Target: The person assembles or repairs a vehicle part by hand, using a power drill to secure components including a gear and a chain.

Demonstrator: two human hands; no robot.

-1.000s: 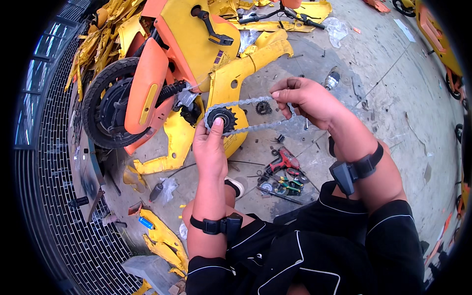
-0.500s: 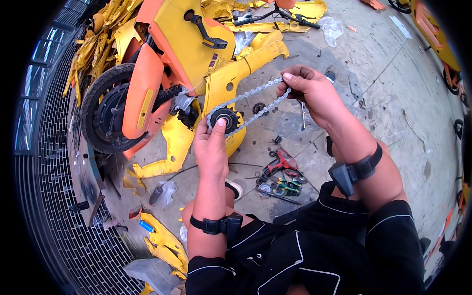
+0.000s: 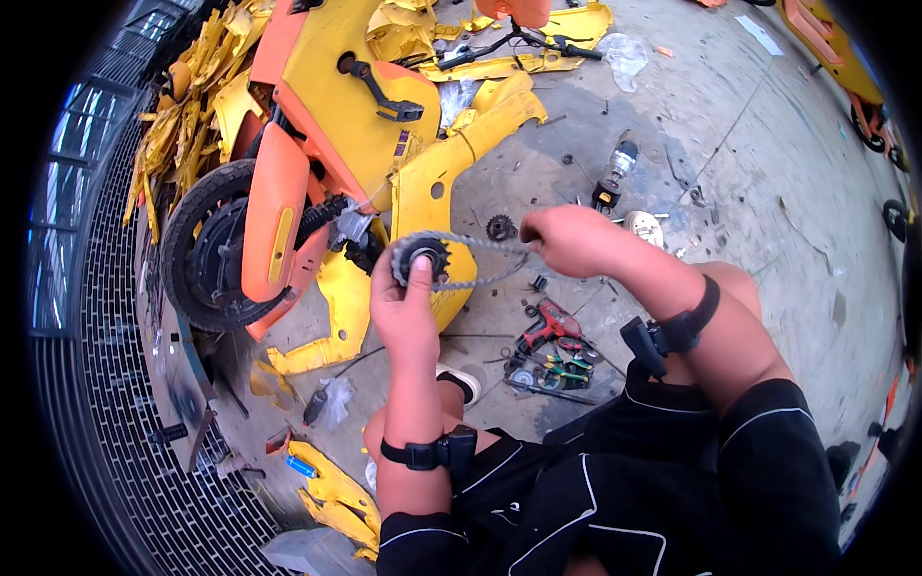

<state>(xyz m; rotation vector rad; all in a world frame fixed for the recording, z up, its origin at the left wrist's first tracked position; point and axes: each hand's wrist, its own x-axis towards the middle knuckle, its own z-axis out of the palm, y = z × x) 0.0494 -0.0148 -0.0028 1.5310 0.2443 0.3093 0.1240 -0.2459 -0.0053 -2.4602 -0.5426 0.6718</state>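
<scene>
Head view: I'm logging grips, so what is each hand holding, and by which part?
The left hand holds a black sprocket, thumb on its centre, with a roller chain looped around it. The right hand holds that loop's right end.

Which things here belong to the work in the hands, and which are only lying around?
In use: black sprocket, in left hand; roller chain, looped around it toward right hand.
Apparently lying about: loose sprocket, red power tool, blue cylinder, handlebar.

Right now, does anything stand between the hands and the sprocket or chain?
Nothing visible does: the left hand holds the toothed sprocket directly, and the chain runs clear from it to the right hand.
</scene>
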